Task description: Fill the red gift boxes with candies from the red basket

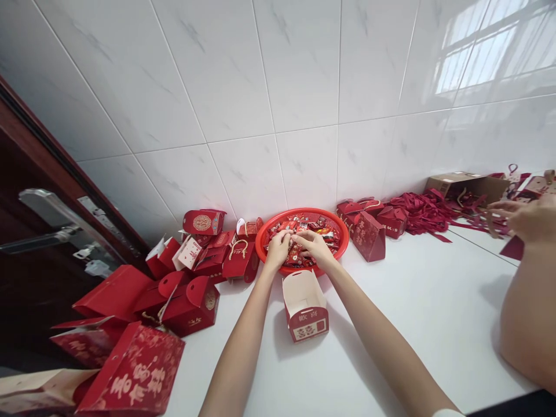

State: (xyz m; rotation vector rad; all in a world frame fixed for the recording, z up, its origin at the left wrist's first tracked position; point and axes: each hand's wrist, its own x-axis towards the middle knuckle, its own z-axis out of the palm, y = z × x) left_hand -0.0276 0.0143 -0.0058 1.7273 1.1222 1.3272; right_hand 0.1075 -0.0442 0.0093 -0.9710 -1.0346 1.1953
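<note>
Red-wrapped packets (299, 256) fill the red basket (259, 243); over them, left hand (278, 250) and right hand (317, 249) meet, digits drawn together, and whether they're pinching anything, I can't tell! Just nearer stands an open box (309, 317).

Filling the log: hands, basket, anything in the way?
Left hand, right hand together over red basket of wrapped packets; grip contents unclear. Open box on near side. No obstruction visible.

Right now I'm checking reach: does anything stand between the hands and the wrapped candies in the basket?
Nothing visible: left hand and right hand are over the wrapped candies; the open box stands outside the red basket.
</note>
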